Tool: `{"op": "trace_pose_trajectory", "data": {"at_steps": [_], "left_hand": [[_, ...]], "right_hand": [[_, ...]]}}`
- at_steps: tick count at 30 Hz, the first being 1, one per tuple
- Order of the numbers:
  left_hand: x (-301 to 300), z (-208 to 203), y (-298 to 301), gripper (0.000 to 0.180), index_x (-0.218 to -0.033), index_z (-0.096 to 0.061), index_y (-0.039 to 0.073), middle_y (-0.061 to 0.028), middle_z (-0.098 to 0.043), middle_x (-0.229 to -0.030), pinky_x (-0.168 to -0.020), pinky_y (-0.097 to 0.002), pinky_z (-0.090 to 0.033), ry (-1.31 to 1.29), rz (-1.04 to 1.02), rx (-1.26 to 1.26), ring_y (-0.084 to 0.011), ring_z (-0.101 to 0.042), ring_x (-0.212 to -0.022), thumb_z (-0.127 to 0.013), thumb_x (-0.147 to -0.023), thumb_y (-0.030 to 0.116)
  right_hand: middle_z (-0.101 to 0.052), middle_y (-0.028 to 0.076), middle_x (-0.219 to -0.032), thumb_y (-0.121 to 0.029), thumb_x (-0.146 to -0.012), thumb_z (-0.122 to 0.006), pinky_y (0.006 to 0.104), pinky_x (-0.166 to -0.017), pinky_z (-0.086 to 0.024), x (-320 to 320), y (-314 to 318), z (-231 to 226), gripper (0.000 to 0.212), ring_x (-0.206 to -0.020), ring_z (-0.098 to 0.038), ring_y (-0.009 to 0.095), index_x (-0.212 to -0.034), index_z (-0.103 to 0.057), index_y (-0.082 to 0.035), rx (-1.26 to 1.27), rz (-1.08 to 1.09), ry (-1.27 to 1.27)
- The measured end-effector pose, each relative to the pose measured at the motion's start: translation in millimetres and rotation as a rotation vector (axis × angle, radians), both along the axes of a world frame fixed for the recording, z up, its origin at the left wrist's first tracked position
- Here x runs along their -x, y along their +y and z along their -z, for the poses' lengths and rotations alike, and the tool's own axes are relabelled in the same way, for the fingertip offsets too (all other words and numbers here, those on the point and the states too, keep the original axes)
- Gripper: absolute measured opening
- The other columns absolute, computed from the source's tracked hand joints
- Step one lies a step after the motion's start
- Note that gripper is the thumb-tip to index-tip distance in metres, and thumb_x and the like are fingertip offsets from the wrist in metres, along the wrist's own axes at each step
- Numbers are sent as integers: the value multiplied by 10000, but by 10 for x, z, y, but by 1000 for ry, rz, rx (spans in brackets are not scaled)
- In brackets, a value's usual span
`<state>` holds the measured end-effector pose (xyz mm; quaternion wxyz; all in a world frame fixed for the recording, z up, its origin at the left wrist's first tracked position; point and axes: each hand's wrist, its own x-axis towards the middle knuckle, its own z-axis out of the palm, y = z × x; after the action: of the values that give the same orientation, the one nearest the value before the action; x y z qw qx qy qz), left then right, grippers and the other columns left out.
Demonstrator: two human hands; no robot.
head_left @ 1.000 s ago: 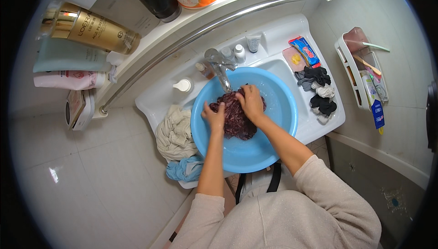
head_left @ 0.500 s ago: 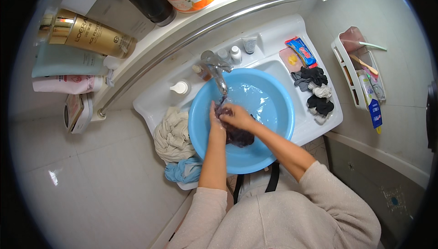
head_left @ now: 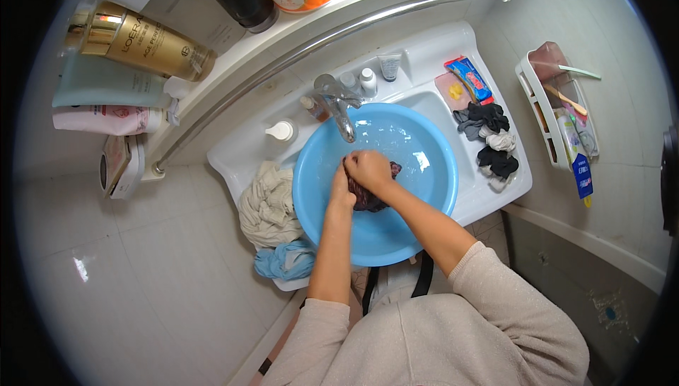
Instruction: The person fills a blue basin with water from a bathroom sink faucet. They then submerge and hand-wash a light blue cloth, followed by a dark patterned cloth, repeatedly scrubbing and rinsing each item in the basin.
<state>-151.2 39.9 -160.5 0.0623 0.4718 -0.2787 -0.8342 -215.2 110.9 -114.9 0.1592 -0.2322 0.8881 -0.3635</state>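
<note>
Both hands are now bunching the dark wet garment (head_left: pixel 375 191) tighter than a second ago, left hand (head_left: pixel 341 189) and right hand (head_left: pixel 368 168) closed around it over the blue basin (head_left: pixel 424 195), scrubbing continuing.

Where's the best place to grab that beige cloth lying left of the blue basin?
Probably pinch the raised folds at the top of the beige cloth, coming from above and the left. It lies crumpled on the sink ledge, pressed against the blue basin, so that side looks blocked; a blue cloth crowds its near edge.
</note>
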Motion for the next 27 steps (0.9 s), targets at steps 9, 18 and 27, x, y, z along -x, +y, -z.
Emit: {"op": "trace_pose_trajectory", "data": {"at_steps": [9, 18, 27], "left_hand": [[-149, -35, -172, 813, -1402, -158, 70, -252, -330, -1286, -974, -433, -344, -337, 992, 1432, -400, -420, -1148, -651, -770, 205], [19, -70, -2, 747, -1248, -448, 89, -114, -529, -1155, -868, -433, -435, -183, -105, -30, -286, -523, -1018, -487, -769, 660], [-125, -68, -191, 356, -926, -589, 84, -61, -606, -792, -737, -365, -468, 436, 11, -306, -215, -572, -762, -441, -896, 406]], "right_hand": [[-519, 174, -1061, -299, -745, -664, 425, -741, -459, 304, 480, 495, 477, -889, -553, 346, -1132, -496, -77, -144, -539, 422], [-611, 124, -1001, -79, -759, -604, 342, -809, -464, 80, 233, 332, 463, -919, -587, 231, -1205, -482, -62, 413, -167, -729], [-588, 145, -616, -293, -780, -595, 425, -516, -471, -382, 192, -644, 285, -588, -581, 327, -649, -602, -40, 186, -349, 107]]}}
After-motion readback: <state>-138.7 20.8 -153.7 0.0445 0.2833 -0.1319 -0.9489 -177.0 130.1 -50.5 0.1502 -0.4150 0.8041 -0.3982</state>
